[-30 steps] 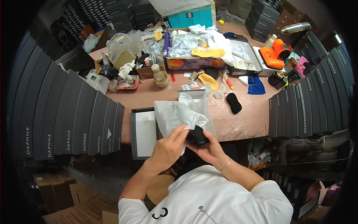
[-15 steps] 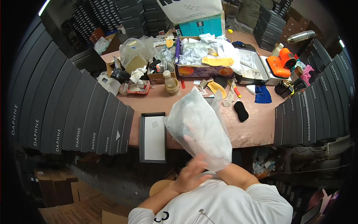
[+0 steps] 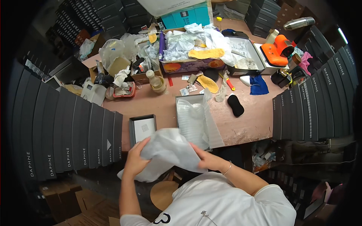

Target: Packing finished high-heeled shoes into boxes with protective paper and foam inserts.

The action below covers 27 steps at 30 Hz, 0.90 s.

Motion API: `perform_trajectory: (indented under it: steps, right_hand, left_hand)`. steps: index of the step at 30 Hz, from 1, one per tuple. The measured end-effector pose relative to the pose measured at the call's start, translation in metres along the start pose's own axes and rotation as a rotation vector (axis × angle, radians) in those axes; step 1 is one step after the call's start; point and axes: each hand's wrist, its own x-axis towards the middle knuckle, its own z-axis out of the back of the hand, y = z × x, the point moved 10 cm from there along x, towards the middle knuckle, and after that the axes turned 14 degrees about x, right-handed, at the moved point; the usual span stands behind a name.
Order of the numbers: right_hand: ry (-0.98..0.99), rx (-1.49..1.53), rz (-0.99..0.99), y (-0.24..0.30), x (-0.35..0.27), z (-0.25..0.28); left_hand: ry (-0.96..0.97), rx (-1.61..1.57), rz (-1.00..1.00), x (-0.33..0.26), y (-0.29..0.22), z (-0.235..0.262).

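In the head view, our left grip is closed on the left edge of the white wrap, and our right grip holds its right side. The wrap spans between them at the worktop edge, hiding the near end of the tray, beside the lined box. We cannot tell what it contains. We should pinch lightly and keep both sides level, lest the thin wrap tear or crumple.

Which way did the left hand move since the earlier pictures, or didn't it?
Yes, left: the left hand was right of the shallow grey box; now it's by that box's near end.
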Motion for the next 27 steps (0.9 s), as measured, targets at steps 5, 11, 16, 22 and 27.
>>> perform_trajectory:
  steps: [5, 11, 16, 22, 27]
  right_hand:
    - [-0.332, -0.292, 0.148, 0.005, 0.024, 0.05]
    - [-0.878, -0.042, 0.053, -0.059, 0.052, 0.181]
    - [-0.424, -0.247, -0.056, -0.053, -0.021, 0.108]
    - [-1.013, -0.239, -0.055, -0.018, -0.13, 0.209]
    - [-0.746, -0.918, 0.336, 0.061, 0.018, 0.153]
  left_hand:
    - [-0.387, -0.899, 0.313, 0.101, 0.037, -0.104]
    - [0.169, -0.775, 0.451, 0.126, -0.021, -0.26]
    - [0.122, -0.351, 0.411, 0.149, 0.015, -0.308]
    - [-0.262, -0.573, 0.177, 0.114, -0.009, -0.237]
    - [-0.46, -0.031, 0.532, -0.005, 0.128, -0.144]
